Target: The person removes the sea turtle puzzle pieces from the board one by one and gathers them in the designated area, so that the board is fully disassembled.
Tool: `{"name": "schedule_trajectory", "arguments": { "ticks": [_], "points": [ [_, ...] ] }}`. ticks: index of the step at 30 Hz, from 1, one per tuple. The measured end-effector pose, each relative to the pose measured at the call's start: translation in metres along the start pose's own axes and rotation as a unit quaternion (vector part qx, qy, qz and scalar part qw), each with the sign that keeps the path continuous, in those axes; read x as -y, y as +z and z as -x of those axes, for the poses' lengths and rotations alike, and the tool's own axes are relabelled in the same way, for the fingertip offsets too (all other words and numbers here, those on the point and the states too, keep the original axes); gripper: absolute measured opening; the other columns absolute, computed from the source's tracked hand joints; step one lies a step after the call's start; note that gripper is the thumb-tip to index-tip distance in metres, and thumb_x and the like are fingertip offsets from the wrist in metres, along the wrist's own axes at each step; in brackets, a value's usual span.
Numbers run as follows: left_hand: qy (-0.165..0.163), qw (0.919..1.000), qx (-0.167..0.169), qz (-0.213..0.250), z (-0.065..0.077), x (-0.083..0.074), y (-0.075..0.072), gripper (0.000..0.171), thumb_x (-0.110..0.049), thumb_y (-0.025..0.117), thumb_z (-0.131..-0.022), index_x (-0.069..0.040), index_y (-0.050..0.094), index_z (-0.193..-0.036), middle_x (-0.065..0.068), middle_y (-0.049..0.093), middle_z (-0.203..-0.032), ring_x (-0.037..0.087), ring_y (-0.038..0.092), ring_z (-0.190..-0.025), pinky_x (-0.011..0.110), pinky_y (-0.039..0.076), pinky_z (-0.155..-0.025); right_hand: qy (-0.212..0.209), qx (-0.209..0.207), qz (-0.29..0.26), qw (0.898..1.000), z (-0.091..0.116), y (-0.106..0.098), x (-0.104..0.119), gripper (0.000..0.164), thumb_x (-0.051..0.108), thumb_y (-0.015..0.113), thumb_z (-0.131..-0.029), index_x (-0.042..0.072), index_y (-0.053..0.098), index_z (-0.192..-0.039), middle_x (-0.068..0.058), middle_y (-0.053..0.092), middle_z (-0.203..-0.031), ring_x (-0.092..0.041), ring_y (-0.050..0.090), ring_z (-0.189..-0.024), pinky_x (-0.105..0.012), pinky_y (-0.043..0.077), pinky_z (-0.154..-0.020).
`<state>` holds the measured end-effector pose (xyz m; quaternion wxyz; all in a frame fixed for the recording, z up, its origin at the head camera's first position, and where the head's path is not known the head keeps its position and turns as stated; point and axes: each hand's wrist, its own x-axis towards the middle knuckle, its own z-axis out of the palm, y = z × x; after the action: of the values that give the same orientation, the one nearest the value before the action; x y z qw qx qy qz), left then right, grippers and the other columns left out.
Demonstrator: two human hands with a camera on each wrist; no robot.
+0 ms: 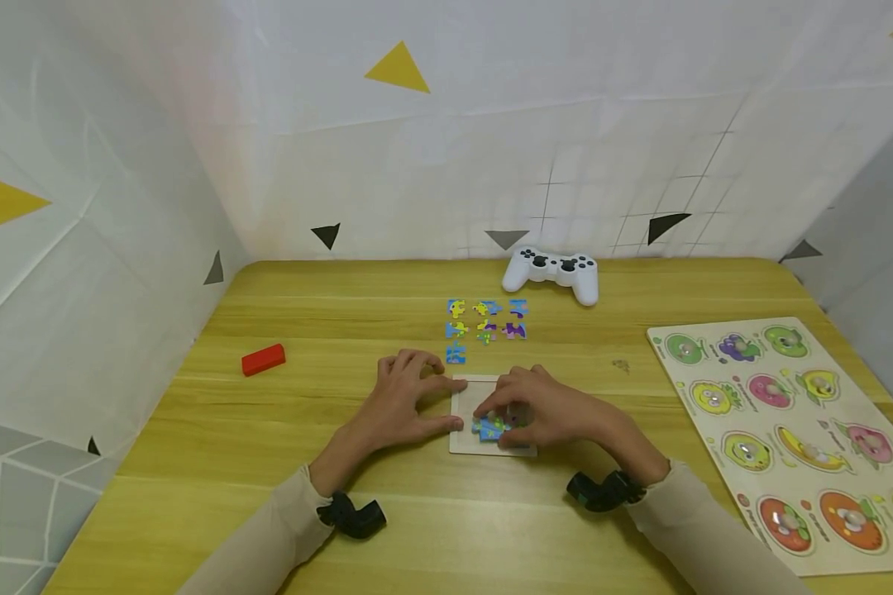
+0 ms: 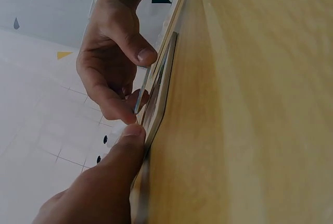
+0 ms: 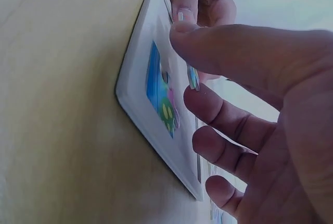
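A small pale puzzle tray [image 1: 467, 449] lies on the table between the hands. My left hand [image 1: 408, 402] rests at its left edge, thumb and index finger spread apart and touching the rim. Over the tray, my right hand [image 1: 546, 409] pinches a blue and green jigsaw piece [image 1: 489, 429] between thumb and fingertips. That piece shows edge-on and tilted in the right wrist view. A blue jigsaw piece with green and pink [image 3: 161, 96] lies inside the tray near one corner; the right hand covers that corner in the head view.
Several loose jigsaw pieces [image 1: 456, 354] lie in rows beyond the tray. Behind them sits a white game controller [image 1: 553, 269]. A red block [image 1: 264, 360] is at the left, and a large fruit puzzle board [image 1: 781, 430] lies at the right.
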<state>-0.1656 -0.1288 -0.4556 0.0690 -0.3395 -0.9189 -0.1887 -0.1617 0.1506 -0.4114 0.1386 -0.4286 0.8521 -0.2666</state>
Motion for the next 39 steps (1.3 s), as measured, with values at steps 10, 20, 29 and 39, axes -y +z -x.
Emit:
{"name": "schedule_trajectory", "arguments": {
  "ticks": [10, 20, 29, 39],
  "points": [
    [0.011, 0.9998, -0.018, 0.001, 0.001, -0.001, -0.001, 0.051, -0.063, 0.073, -0.084, -0.038, 0.070, -0.129, 0.002, 0.057, -0.126, 0.024, 0.045, -0.123, 0.053, 0.029, -0.098, -0.007, -0.005, -0.001, 1.000, -0.001, -0.003, -0.001, 0.037, 0.029, 0.084, -0.085, 0.028, 0.074, -0.121, 0.011, 0.065, -0.094, -0.011, 0.055, -0.095, -0.034, 0.031, -0.083],
    [0.008, 0.9999, -0.013, 0.001, 0.001, 0.000, 0.000, 0.051, -0.063, 0.073, -0.084, -0.038, 0.070, -0.128, 0.001, 0.056, -0.127, 0.024, 0.045, -0.123, 0.053, 0.029, -0.099, 0.007, -0.019, -0.011, 1.000, 0.001, -0.005, -0.003, 0.038, 0.027, 0.082, -0.087, 0.027, 0.074, -0.124, 0.010, 0.066, -0.096, -0.014, 0.056, -0.098, -0.035, 0.032, -0.084],
    [0.005, 0.9999, -0.009, 0.007, 0.000, -0.001, 0.001, 0.051, -0.063, 0.073, -0.085, -0.038, 0.070, -0.129, 0.000, 0.056, -0.126, 0.023, 0.044, -0.123, 0.053, 0.028, -0.099, 0.018, -0.026, -0.011, 0.999, 0.002, -0.008, -0.006, 0.039, 0.026, 0.082, -0.087, 0.027, 0.074, -0.125, 0.011, 0.066, -0.097, -0.014, 0.055, -0.097, -0.035, 0.033, -0.083],
    [0.003, 1.0000, -0.002, 0.006, 0.000, 0.000, 0.001, 0.050, -0.065, 0.071, -0.086, -0.040, 0.069, -0.129, -0.002, 0.054, -0.127, 0.022, 0.043, -0.125, 0.053, 0.028, -0.100, 0.026, -0.058, -0.024, 0.998, -0.002, -0.012, -0.018, 0.041, 0.023, 0.080, -0.088, 0.024, 0.073, -0.128, 0.011, 0.065, -0.097, -0.014, 0.057, -0.093, -0.035, 0.040, -0.081]
  ]
}}
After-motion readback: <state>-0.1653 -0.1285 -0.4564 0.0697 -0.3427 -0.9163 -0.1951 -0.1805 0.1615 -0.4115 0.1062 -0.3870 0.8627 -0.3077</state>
